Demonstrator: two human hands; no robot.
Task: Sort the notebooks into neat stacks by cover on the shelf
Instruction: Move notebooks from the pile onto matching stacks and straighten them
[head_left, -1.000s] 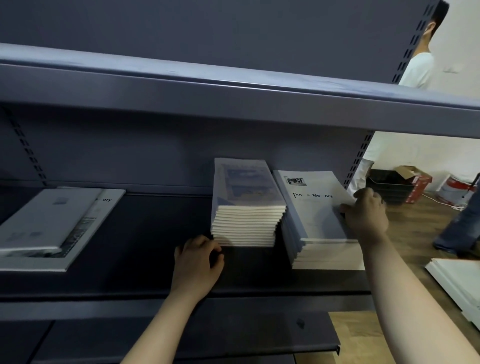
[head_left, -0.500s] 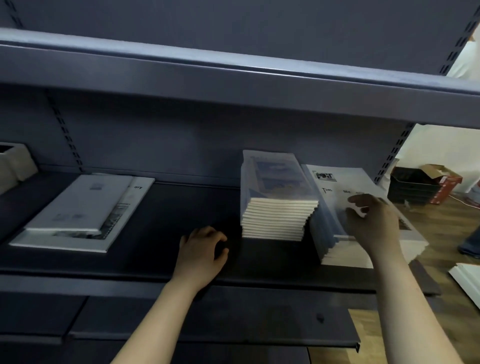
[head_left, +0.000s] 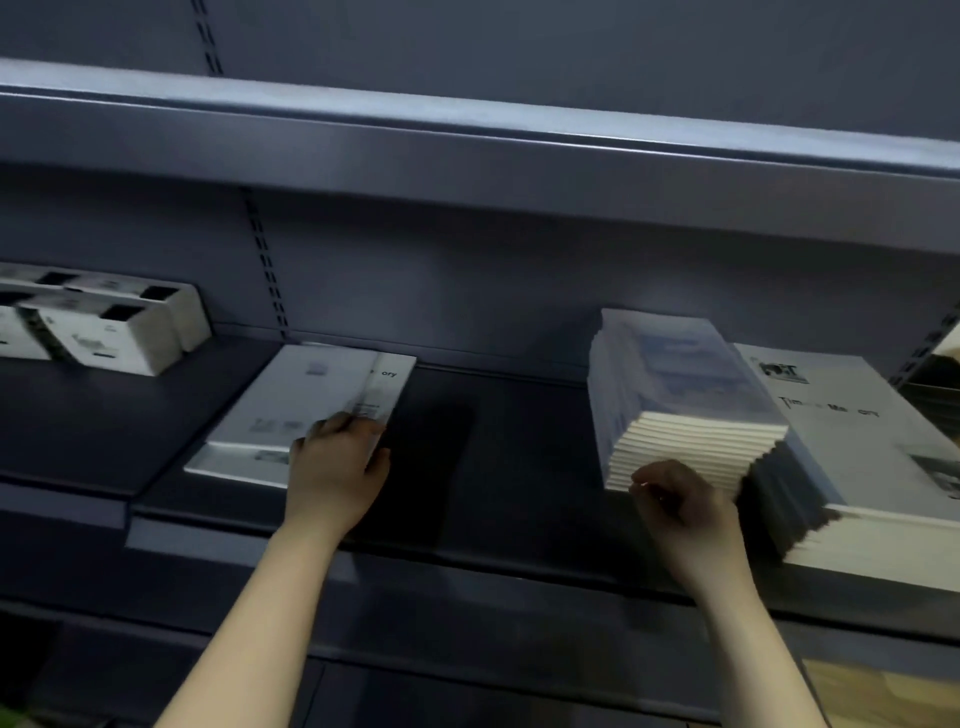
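- My left hand (head_left: 337, 467) rests on the near right corner of the loose notebooks (head_left: 306, 410) at the left-centre of the dark shelf (head_left: 467, 457). The fingers are laid over the top cover; motion blur prevents me from telling whether they grip the edge or only press on it.
- The loose notebooks consist of two copies, the upper one offset to the left of the lower one, whose cover shows the letters "ory".
- My right hand (head_left: 680, 504) is loosely curled, holding nothing, just in front of the blue-cover notebook stack (head_left: 675, 395).
- The white-cover notebook stack (head_left: 857, 441), printed "Tim Memory", stands touching the blue-cover stack on its right side.
- White boxes (head_left: 104, 332) sit on the adjacent shelf bay at far left.
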